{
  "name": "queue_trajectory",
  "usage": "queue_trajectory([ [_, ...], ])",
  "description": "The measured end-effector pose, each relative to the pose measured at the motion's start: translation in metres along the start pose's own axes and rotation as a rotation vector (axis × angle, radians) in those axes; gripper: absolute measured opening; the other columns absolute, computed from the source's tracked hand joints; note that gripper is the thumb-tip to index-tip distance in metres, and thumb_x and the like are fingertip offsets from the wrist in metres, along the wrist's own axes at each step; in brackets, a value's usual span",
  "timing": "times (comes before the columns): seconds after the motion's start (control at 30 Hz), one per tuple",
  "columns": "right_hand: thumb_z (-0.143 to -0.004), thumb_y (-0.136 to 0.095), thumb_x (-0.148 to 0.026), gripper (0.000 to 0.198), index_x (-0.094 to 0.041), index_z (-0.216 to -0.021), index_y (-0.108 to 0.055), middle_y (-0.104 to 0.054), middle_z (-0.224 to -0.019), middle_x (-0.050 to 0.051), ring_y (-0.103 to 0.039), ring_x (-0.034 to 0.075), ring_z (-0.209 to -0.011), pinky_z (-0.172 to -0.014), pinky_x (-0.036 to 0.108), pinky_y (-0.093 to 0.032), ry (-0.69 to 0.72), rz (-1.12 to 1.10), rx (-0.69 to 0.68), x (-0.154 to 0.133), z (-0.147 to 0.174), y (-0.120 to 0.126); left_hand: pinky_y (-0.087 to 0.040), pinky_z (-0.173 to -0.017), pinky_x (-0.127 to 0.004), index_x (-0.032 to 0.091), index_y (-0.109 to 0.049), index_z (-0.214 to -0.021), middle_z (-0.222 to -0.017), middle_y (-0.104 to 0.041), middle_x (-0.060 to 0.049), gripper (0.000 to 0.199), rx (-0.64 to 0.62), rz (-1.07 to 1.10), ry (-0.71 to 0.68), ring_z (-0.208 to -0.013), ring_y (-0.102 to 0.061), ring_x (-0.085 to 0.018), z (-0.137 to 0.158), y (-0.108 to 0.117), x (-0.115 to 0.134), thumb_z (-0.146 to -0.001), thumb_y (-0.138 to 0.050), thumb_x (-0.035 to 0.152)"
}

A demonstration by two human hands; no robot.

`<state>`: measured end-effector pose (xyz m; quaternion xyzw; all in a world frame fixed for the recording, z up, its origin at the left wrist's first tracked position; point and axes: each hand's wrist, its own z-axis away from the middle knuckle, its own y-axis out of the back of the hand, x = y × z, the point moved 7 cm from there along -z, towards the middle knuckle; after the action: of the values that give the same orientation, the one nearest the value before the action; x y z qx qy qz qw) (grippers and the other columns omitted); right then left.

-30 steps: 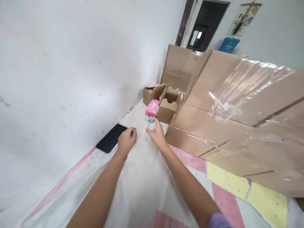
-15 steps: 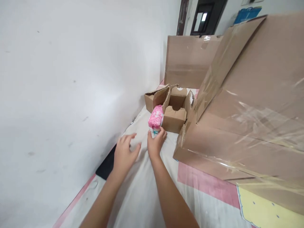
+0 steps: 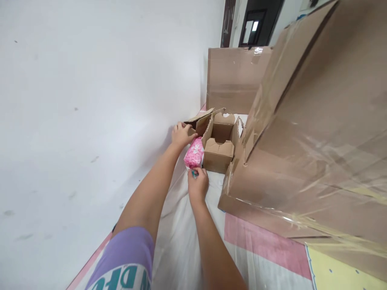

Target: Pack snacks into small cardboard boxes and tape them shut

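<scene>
while the right hand (image 3: pixel 198 186) is grasping the pink packet (image 3: pixel 194 152) by its near end, the left hand (image 3: pixel 180 135) is gripping the small open carton's flap (image 3: pixel 202 119).

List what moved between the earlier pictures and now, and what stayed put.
The left hand moved forward from the sheet to the flap of the small open carton. The right hand closed its grip on the near end of the pink packet, which is now lifted off the sheet. The large taped cartons stayed put.
</scene>
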<state>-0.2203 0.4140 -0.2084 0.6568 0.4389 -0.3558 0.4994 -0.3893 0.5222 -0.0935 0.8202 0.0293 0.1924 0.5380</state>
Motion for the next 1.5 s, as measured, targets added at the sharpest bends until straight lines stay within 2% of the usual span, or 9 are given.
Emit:
queue_trajectory([
  [0.13, -0.084, -0.063, -0.024, 0.01, -0.02, -0.082, -0.072, -0.065, -0.081, 0.003, -0.059, 0.021, -0.078, -0.073, 0.03, -0.041, 0.008, 0.019, 0.003, -0.001, 0.0, 0.001, -0.032, -0.104, -0.046, 0.026, -0.069, -0.108, -0.139, -0.049, -0.011, 0.026, 0.066, -0.115, -0.182, -0.13, -0.038, -0.033, 0.013, 0.017, 0.017, -0.095, -0.054, 0.043],
  [0.23, -0.084, -0.062, -0.024, 0.011, -0.02, -0.081, -0.072, -0.065, -0.078, 0.002, -0.059, 0.02, -0.076, -0.071, 0.029, -0.04, -0.007, 0.007, 0.003, -0.002, 0.001, 0.001, -0.028, -0.106, -0.047, 0.025, -0.067, -0.104, -0.139, -0.054, -0.008, 0.024, 0.067, -0.137, -0.275, -0.131, -0.04, -0.03, 0.026, 0.03, 0.022, -0.1, -0.044, 0.033],
  [0.4, -0.085, -0.06, -0.023, 0.012, -0.02, -0.083, -0.072, -0.066, -0.077, 0.002, -0.058, 0.02, -0.074, -0.069, 0.029, -0.038, -0.011, -0.015, 0.006, -0.004, 0.004, 0.002, -0.032, -0.103, -0.047, 0.024, -0.061, -0.118, -0.122, -0.067, -0.011, 0.025, -0.037, -0.129, -0.153, -0.122, -0.051, -0.029, 0.026, 0.022, 0.013, -0.099, -0.048, 0.034],
  [0.5, -0.086, -0.057, -0.022, 0.017, -0.02, -0.082, -0.072, -0.067, -0.076, 0.002, -0.058, 0.02, -0.072, -0.067, 0.028, -0.038, -0.002, -0.023, 0.018, -0.005, 0.004, 0.004, -0.034, -0.102, -0.048, 0.022, -0.057, -0.128, -0.129, -0.065, -0.014, 0.039, -0.032, -0.132, -0.093, -0.126, -0.049, -0.032, 0.015, 0.01, 0.015, -0.094, -0.056, 0.041],
  [0.67, -0.087, -0.054, -0.023, 0.019, -0.021, -0.079, -0.071, -0.065, -0.075, 0.002, -0.056, 0.018, -0.066, -0.064, 0.027, -0.038, 0.02, -0.048, 0.033, -0.005, 0.001, 0.006, -0.038, -0.099, -0.05, 0.025, -0.069, -0.108, -0.128, -0.067, -0.011, 0.03, -0.065, -0.156, -0.066, -0.126, -0.049, -0.032, 0.002, 0.002, 0.023, -0.1, -0.042, 0.033],
  [0.87, -0.084, -0.056, -0.02, 0.013, -0.021, -0.077, -0.068, -0.06, -0.087, 0.005, -0.055, 0.021, -0.084, -0.082, 0.031, -0.044, 0.046, -0.071, 0.081, -0.004, 0.0, 0.007, -0.034, -0.106, -0.054, 0.02, -0.072, -0.103, -0.12, -0.071, -0.013, 0.039, 0.009, -0.212, -0.156, -0.124, -0.053, -0.033, 0.024, 0.06, 0.036, -0.102, -0.036, 0.036],
  [0.97, -0.082, -0.06, -0.019, 0.009, -0.02, -0.076, -0.067, -0.055, -0.103, 0.009, -0.053, 0.025, -0.101, -0.097, 0.038, -0.041, 0.07, -0.068, 0.137, -0.006, 0.003, 0.01, -0.04, -0.104, -0.051, 0.02, -0.073, -0.102, -0.117, -0.072, -0.015, 0.041, -0.109, -0.22, -0.116, -0.12, -0.06, -0.034, 0.054, 0.078, 0.031, -0.1, -0.036, 0.039],
  [1.2, -0.082, -0.061, -0.015, 0.009, -0.019, -0.076, -0.067, -0.049, -0.121, 0.013, -0.051, 0.027, -0.117, -0.105, 0.041, -0.041, 0.176, -0.131, 0.096, -0.014, 0.009, 0.006, -0.055, -0.08, -0.032, 0.019, -0.075, -0.104, -0.104, -0.078, -0.012, 0.039, -0.458, -0.173, 0.017, -0.097, -0.074, -0.029, 0.105, 0.047, 0.003, -0.089, -0.058, 0.05],
  [1.5, -0.082, -0.06, -0.015, 0.009, -0.018, -0.077, -0.066, -0.046, -0.139, 0.016, -0.048, 0.029, -0.131, -0.112, 0.043, -0.038, 0.163, -0.172, 0.095, -0.013, 0.011, -0.001, -0.054, -0.093, -0.038, 0.015, -0.07, -0.123, -0.123, -0.072, -0.021, 0.055, -0.484, -0.253, 0.089, -0.116, -0.069, -0.033, 0.088, 0.024, -0.003, -0.099, -0.036, 0.05],
])
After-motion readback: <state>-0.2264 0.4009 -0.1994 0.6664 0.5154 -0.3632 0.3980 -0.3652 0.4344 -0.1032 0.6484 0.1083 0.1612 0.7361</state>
